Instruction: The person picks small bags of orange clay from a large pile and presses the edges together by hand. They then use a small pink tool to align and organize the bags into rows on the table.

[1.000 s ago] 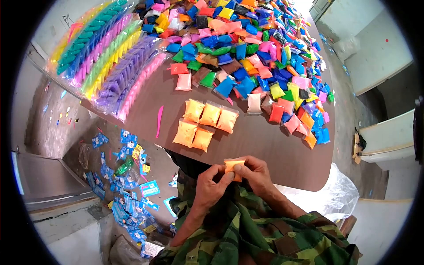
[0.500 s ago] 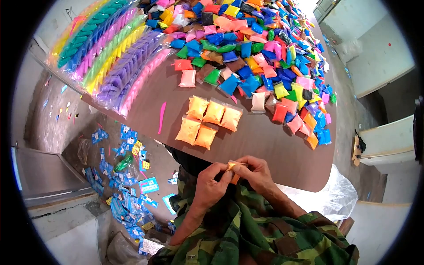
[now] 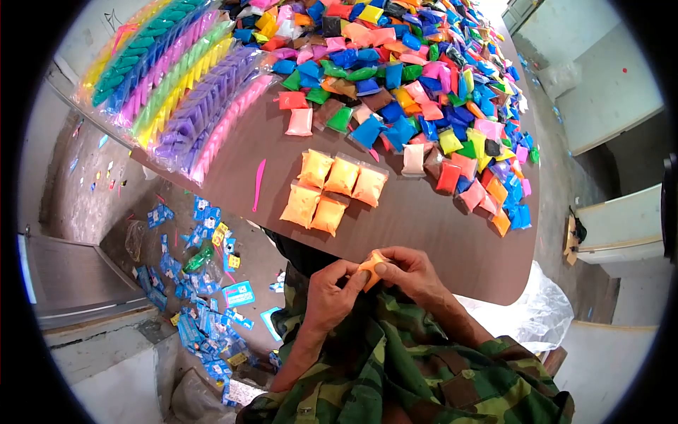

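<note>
1. A small orange packet (image 3: 371,267) is pinched between the left hand (image 3: 326,297) and the right hand (image 3: 413,272). It is just off the near edge of the table (image 3: 424,226), above the person's camouflage jacket (image 3: 395,367).
2. Both hands are closed on it. Thumb and forefinger of each press its crumpled ends, the other fingers are curled in, and the hands nearly touch.
3. On the table, near that same edge, five orange packets (image 3: 332,194) lie flat in two rows, touching one another.
4. A pink stick (image 3: 258,185) lies on the table towards its left edge, just beside those five.
5. Farther in, a heap of loose packets (image 3: 409,78) in many colours covers the table's far part.
6. At the table's far left corner, clear bags (image 3: 176,92) hold packets sorted in rows by colour: green, blue, pink, yellow and purple.
7. The table top is dark brown. Below its left side, blue wrappers (image 3: 205,311) litter a grey floor. Below its right side lies clear plastic sheeting (image 3: 537,311).
</note>
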